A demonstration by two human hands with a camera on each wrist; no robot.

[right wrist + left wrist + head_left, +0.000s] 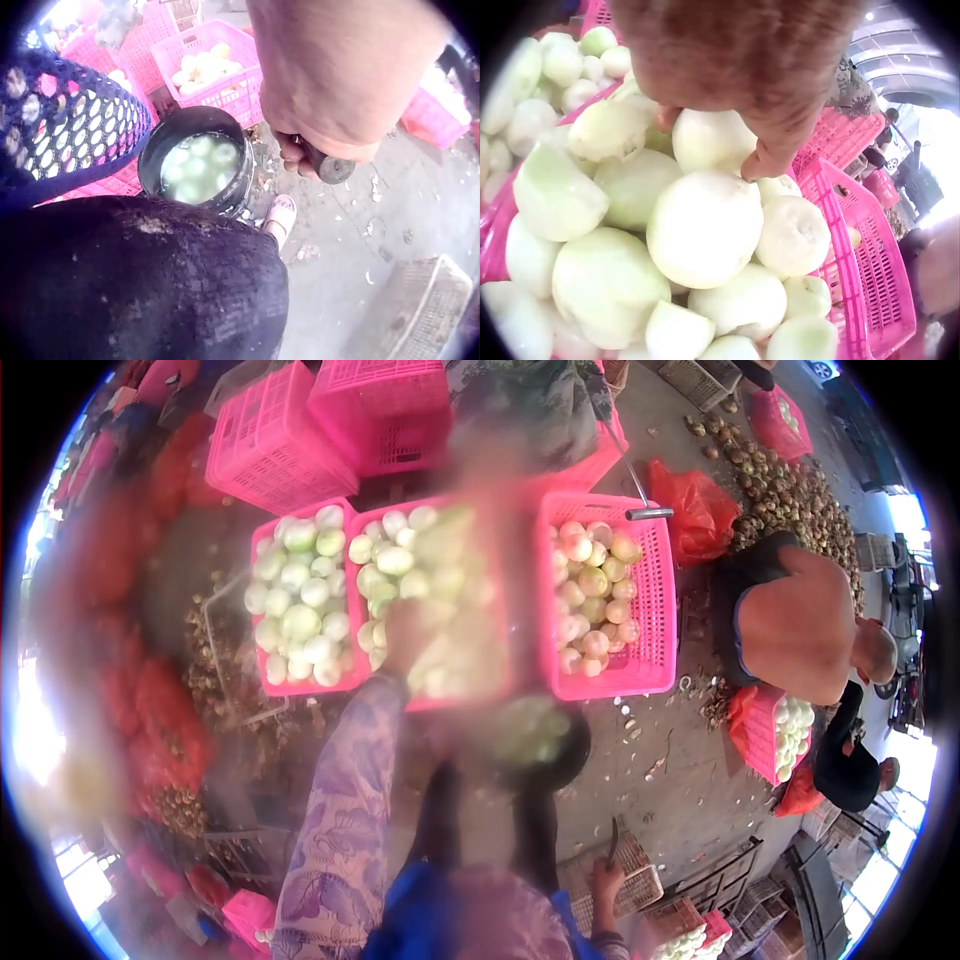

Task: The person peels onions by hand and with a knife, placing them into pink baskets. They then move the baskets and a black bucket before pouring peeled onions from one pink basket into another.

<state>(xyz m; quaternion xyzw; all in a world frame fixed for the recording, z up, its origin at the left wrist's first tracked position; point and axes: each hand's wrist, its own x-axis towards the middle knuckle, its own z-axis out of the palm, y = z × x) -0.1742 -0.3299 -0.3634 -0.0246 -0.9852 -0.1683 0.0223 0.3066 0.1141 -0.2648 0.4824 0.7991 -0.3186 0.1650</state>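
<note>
My left hand [735, 60] reaches down over a heap of peeled onions in a pink crate [455, 706]. It grips one peeled onion [711, 139], thumb on one side and a fingertip on the other; the palm side is hidden. Other whitish-green peeled onions [705, 229] lie right below and around it. Low in the head view, my right hand [605, 885] holds a knife [614, 840] with its curved blade pointing up. The right wrist view shows that hand's curled fingers [300, 163] and the dark handle end [335, 169].
A black bucket [236, 184] with onions in liquid stands near my legs. Pink crates of onions flank the middle one, on the left [345, 685] and right [655, 590]. A metal hook [650, 513] hangs over the right crate. People work at the right; a wicker-like crate [420, 315] stands nearby.
</note>
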